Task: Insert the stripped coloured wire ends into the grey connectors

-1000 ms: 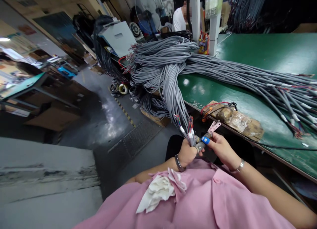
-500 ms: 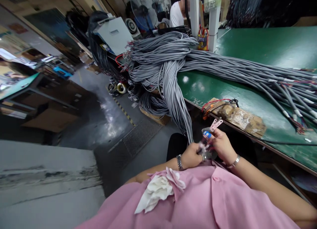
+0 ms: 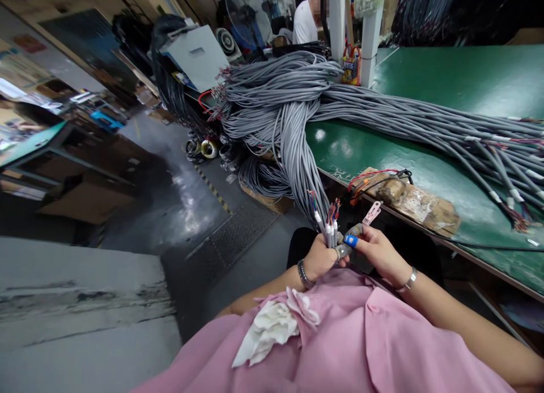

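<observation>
My left hand (image 3: 322, 257) is closed round several grey cable ends (image 3: 332, 234), whose white collars and coloured wires stick up above the fist. Close beside it, my right hand (image 3: 376, 246) has its fingers bent together, with blue tape on the thumb and wrapped fingertips. What those fingers hold, if anything, is hidden. A pink clip (image 3: 372, 212) shows just above the right hand. From the big grey cable bundle (image 3: 297, 138), draped over the table edge, strands hang down to my left hand.
On the green table (image 3: 429, 72) more grey cables (image 3: 408, 118) run to the right. A taped wooden block (image 3: 419, 200) with a black cord lies at the near edge. Behind the posts sits a person in white (image 3: 305, 23). A grey box (image 3: 198, 55) stands back left.
The cable ends, blurred and low between the hands before, now stand upright in my left hand. My right hand has turned slightly, and its blue-taped thumb has come lower.
</observation>
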